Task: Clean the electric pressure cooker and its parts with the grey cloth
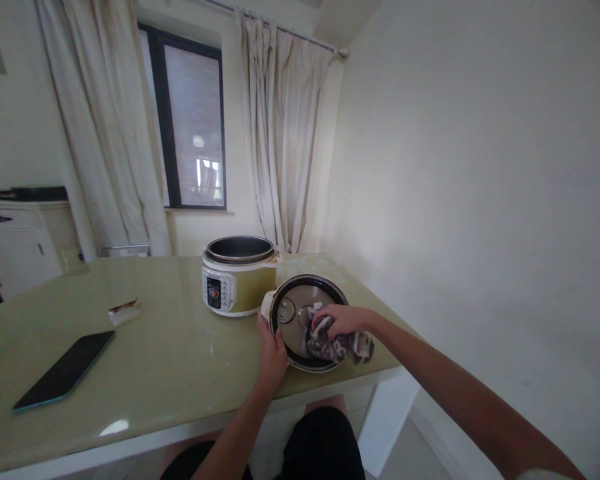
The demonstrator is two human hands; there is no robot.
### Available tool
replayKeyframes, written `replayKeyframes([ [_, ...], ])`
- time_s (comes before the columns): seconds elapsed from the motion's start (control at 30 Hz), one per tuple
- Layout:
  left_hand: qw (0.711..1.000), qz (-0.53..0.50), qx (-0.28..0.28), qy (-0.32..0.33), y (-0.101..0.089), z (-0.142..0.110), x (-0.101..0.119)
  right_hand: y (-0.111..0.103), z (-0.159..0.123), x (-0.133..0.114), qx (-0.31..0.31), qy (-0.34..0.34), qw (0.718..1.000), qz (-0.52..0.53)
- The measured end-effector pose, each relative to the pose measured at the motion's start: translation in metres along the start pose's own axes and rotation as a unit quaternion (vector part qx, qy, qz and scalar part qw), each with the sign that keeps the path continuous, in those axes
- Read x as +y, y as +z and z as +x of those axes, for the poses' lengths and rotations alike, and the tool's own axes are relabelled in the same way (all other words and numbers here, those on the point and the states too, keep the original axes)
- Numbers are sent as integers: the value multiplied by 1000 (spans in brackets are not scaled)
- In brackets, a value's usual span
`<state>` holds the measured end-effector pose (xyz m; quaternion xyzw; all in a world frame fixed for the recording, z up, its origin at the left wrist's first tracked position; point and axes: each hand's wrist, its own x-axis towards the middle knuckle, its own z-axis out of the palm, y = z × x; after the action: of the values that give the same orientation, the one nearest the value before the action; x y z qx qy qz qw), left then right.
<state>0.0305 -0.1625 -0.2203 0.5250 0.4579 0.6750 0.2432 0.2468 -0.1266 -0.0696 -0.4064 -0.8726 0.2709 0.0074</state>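
Near the counter's [170,360] front edge, just beside the cooker [253,287] and nearer the wearer, the round lid [293,340] is held tilted, its inner face turned up toward the wearer. Being round, it shows no clear long axis; the pale tab [267,305] on its rim points left and slightly toward the far side. The lid's inner face is grey metal with a dull sheen, ringed by a dark band, with a small round fitting [286,311] near the tab and another circular part at the middle, partly hidden by the cloth [325,343]. Whether the lid's lower rim touches the counter cannot be made out.

The left hand [273,353] grips the lid's left rim below the tab, thumb over the inner face. The right hand [344,319] is closed on the cloth, pressing it against the right part of that face; the cloth is bunched, patterned in dark and pale patches, and one end hangs past the rim.

The cooker stands upright, white and yellow-green, its control panel [219,292] facing the wearer and its dark round opening [241,248] uncovered. Well to the left on the counter lie a dark tablet [65,370], set at a slant, and a small packet [124,311].
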Motion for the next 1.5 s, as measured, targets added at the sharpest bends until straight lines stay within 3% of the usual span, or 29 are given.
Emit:
replayKeyframes([
  [0.1,1000,-2,6,-2,0,0,1,11,1,-5,18,-25,998,56],
  [0.17,1000,-2,4,-1,0,0,3,14,-3,-11,26,-30,998,39],
  [0.4,1000,5,-5,-5,-2,-1,9,29,-24,-22,13,39,984,-175],
  [0.53,1000,0,-10,-15,-2,-1,11,39,-22,-25,16,-18,980,-196],
  [0.7,1000,3,-8,-20,-2,-1,7,33,-8,-16,1,-90,989,-114],
  [0.87,1000,-1,-5,-18,-2,1,2,43,16,-14,74,-124,989,-18],
  [1.1,995,-76,-30,-52,-1,3,-6,64,32,-38,235,-135,962,22],
  [1.37,998,-52,-36,-5,-4,2,-6,53,60,-56,315,-133,933,-116],
  [1.5,999,-26,-25,-6,-4,3,-2,46,68,-66,340,-93,923,-152],
])
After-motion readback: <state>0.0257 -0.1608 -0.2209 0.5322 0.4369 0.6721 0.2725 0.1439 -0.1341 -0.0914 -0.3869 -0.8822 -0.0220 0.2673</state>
